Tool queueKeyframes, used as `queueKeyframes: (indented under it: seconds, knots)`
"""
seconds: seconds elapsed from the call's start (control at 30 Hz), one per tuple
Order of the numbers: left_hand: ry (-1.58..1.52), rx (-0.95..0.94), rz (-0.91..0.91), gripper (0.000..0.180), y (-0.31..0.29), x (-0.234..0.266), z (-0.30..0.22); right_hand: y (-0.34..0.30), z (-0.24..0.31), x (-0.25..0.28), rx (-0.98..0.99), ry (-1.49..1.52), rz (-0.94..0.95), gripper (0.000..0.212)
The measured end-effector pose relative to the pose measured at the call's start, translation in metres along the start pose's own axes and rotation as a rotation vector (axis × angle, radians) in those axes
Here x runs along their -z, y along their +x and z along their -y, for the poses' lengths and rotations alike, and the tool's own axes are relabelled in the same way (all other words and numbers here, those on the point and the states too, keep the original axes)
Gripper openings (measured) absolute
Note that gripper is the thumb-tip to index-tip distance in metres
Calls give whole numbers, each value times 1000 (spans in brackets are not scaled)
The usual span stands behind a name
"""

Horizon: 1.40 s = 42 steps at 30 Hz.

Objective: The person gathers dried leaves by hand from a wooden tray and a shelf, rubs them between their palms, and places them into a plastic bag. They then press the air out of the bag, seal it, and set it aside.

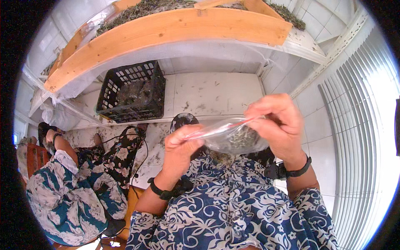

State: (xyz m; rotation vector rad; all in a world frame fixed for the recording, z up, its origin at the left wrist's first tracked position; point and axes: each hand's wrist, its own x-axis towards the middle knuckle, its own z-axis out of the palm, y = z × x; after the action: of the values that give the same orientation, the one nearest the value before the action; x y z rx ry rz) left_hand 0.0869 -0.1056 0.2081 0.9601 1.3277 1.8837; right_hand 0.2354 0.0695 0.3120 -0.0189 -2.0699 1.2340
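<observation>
Between my two hands a clear zip bag point(239, 139) with a red seal strip is stretched out over my lap. Dried green herbs point(244, 137) lie inside it, mostly toward the right. My left hand point(182, 141) pinches the bag's left top corner between thumb and fingers. On the other side, my right hand point(278, 125) grips the red strip near the right end, fingers curled and pressed together. A dark band circles each wrist.
A black plastic crate point(133, 91) with dark dried matter stands on the white lower shelf point(212, 93). Above it runs a wooden-sided tray point(175, 29) of dried herbs. A co-worker in floral clothing point(71, 196) sits at my left. White slats point(358, 125) line the right side.
</observation>
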Motion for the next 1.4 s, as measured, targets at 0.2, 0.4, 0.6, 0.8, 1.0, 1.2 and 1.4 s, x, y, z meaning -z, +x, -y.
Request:
queueKeyframes:
  seconds: [0.2, 0.4, 0.6, 0.8, 1.0, 1.2, 1.4]
  knots:
    - [-285, -66, -105, 35, 17, -17, -14, 1, -16, 5, -105, 241, -149, 17]
    - [-340, -47, 55, 51, 20, -20, -26, 3, -29, 1, -133, 249, -203, 18]
    - [15, -239, -136, 14, 28, -13, -8, 4, -36, 2, -155, 260, -176, 13]
    - [-55, -265, -157, 14, 44, -23, -27, 2, -51, 10, -231, 322, -191, 15]
    - [-177, -165, -205, 12, 50, -25, -22, 5, -44, 11, -427, 403, -164, 24]
    - [-163, -146, -258, 12, 55, -27, -16, 4, -51, 19, -474, 266, -39, 19]
    - [-1, -153, -278, 11, 52, -23, -16, 2, -51, 23, -518, 188, -37, 12]
